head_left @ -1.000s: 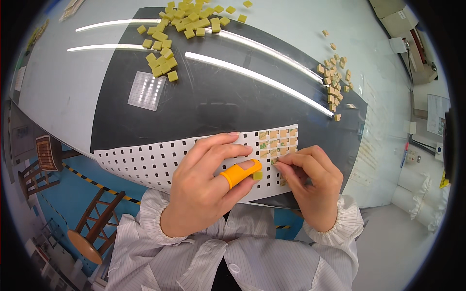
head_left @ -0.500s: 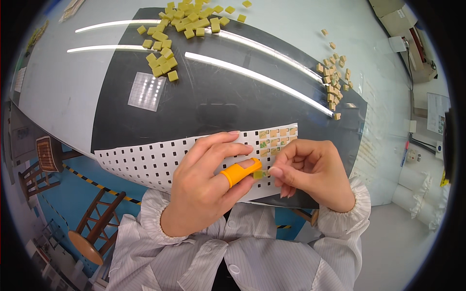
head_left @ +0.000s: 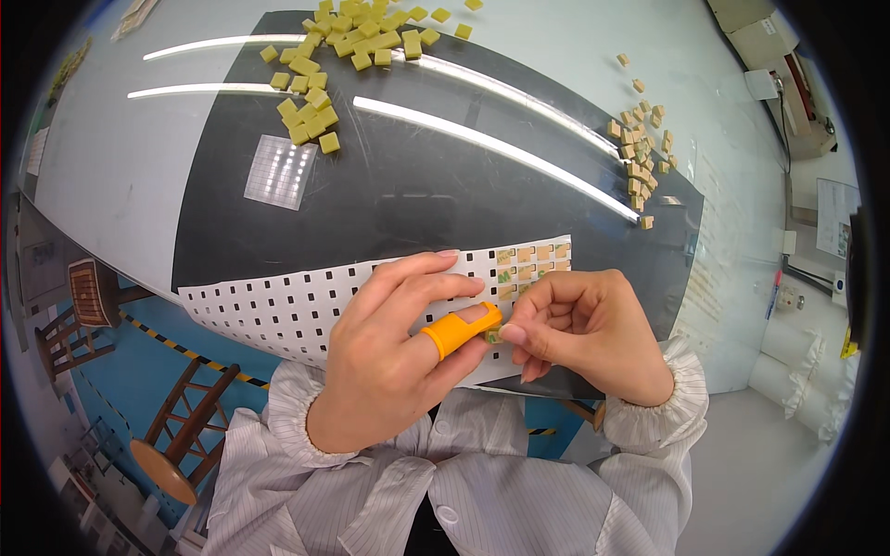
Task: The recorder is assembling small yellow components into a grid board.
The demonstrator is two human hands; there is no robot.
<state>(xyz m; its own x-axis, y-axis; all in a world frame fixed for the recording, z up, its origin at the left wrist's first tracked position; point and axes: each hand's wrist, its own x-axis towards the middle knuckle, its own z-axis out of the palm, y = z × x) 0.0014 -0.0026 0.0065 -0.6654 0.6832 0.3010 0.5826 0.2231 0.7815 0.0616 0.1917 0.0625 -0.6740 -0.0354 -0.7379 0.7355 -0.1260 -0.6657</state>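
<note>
1. Fingers of the left hand (head_left: 375, 366) appear pinched on a small yellow-green block (head_left: 492, 337), between the thumb and an index finger wearing an orange cover (head_left: 461, 332); two others spread over the sheet.
2. Right hand (head_left: 593, 334): thumb and index meet at the block's right edge; whether they grip it or merely touch, I cannot tell.
3. Beneath the hands, a white sheet (head_left: 298, 289) with rows of dark holes bears tan squares (head_left: 524, 254) at its right end.
4. Loose yellow-green blocks (head_left: 362, 42) lie at the far left, tan-faced ones (head_left: 638, 157) at the far right of the bench (head_left: 120, 176).
5. Likely the held block is light and slightly soft, easily dented, so best taken lightly by opposite sides; its small size makes it easy to drop
</note>
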